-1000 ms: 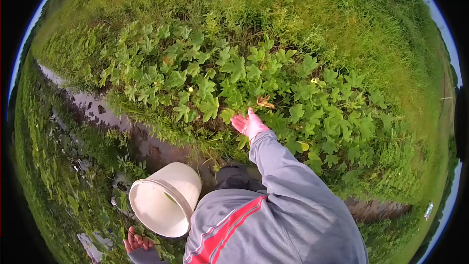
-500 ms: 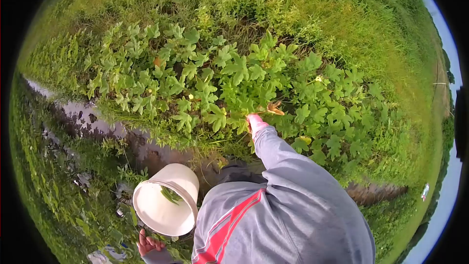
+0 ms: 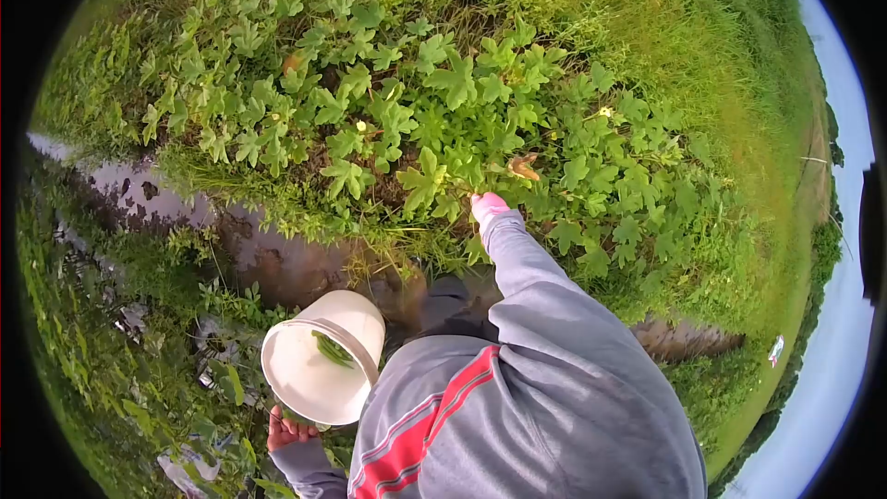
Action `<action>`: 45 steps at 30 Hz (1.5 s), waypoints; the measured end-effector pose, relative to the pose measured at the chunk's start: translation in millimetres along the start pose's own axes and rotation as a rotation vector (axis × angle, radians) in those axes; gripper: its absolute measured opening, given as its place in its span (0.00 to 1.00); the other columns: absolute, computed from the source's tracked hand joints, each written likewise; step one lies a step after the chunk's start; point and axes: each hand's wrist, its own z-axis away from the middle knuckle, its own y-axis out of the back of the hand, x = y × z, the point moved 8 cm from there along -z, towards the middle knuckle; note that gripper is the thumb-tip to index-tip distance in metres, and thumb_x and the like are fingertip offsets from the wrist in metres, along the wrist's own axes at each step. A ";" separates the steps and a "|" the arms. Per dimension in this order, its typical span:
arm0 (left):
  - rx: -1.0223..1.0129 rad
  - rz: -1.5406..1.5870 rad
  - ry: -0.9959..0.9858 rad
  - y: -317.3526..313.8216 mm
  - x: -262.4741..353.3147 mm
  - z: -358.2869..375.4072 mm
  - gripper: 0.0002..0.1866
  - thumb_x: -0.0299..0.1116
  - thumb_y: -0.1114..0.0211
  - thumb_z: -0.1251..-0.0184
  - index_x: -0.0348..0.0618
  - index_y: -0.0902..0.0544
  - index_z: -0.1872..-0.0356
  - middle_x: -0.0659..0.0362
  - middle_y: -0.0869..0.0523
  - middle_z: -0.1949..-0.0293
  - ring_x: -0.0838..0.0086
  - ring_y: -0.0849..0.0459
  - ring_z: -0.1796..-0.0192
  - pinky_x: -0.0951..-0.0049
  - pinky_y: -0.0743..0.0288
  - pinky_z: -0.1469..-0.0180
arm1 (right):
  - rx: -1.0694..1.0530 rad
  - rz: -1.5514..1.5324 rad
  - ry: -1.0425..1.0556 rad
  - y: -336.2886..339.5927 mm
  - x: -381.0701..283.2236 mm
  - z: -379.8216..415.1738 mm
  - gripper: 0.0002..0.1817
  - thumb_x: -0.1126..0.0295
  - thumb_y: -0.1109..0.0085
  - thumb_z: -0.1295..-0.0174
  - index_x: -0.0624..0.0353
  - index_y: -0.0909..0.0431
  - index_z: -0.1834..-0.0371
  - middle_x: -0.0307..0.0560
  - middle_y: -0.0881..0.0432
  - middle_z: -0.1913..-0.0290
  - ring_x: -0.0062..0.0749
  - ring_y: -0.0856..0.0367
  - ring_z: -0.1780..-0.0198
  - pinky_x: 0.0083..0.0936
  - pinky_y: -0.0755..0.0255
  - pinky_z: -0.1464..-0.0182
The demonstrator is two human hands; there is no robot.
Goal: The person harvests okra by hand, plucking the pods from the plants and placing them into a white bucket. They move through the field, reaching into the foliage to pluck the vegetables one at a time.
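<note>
My right hand (image 3: 487, 206), in something pink, reaches in among the leafy green plants (image 3: 453, 83), just below a dried brown pod (image 3: 524, 166). Its fingers are hidden by glare and foliage. At the lower left, my left hand (image 3: 290, 429) is beside the rim of a white bucket (image 3: 362, 319), fingers curled; what they hold, if anything, cannot be made out. The bucket lies tilted against my body, its mouth facing the camera, with green pods (image 3: 333, 349) inside.
A muddy, wet furrow (image 3: 277, 263) runs between the plant row and the darker weeds at the left. Tall grass (image 3: 702, 55) grows beyond the plants. Small pale flowers dot the leaves. A bright scrap (image 3: 776, 351) lies far right.
The view has shifted slightly. My left hand has moved up closer to the bucket's rim. My right hand stays low among the plants, near the brown pod.
</note>
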 end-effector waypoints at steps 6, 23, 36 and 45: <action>-0.135 -0.064 0.058 11.2 -3.7 -11.7 0.14 0.39 0.57 0.29 0.47 0.26 0.52 0.66 0.31 0.83 0.77 0.34 0.85 0.71 0.33 0.79 | -0.439 0.119 0.198 -27.4 4.9 -10.8 0.22 0.49 0.51 0.40 0.52 0.14 0.74 0.51 0.17 0.58 0.41 0.20 0.56 0.33 0.30 0.51; -0.303 0.052 -0.026 -51.9 -26.8 -63.3 0.18 0.39 0.54 0.30 0.51 0.33 0.42 0.62 0.27 0.79 0.69 0.30 0.83 0.60 0.27 0.72 | -0.344 -1.011 0.091 41.2 -26.6 58.3 0.14 0.53 0.48 0.35 0.49 0.27 0.56 0.36 0.29 0.75 0.19 0.33 0.84 0.23 0.26 0.78; -0.221 -0.099 0.118 -118.3 -82.3 -87.7 0.14 0.38 0.55 0.30 0.49 0.30 0.48 0.66 0.32 0.84 0.74 0.35 0.86 0.67 0.32 0.79 | 0.044 -1.102 1.075 80.8 -182.7 211.6 0.09 0.78 0.48 0.37 0.64 0.26 0.54 0.50 0.19 0.55 0.35 0.18 0.59 0.26 0.24 0.53; -0.168 -0.087 0.269 -111.1 -91.8 -89.0 0.13 0.48 0.51 0.34 0.54 0.24 0.68 0.66 0.35 0.92 0.71 0.34 0.90 0.65 0.30 0.79 | 0.273 0.617 0.659 117.4 -102.2 9.6 0.12 0.74 0.45 0.48 0.56 0.20 0.59 0.46 0.16 0.62 0.39 0.18 0.57 0.36 0.28 0.55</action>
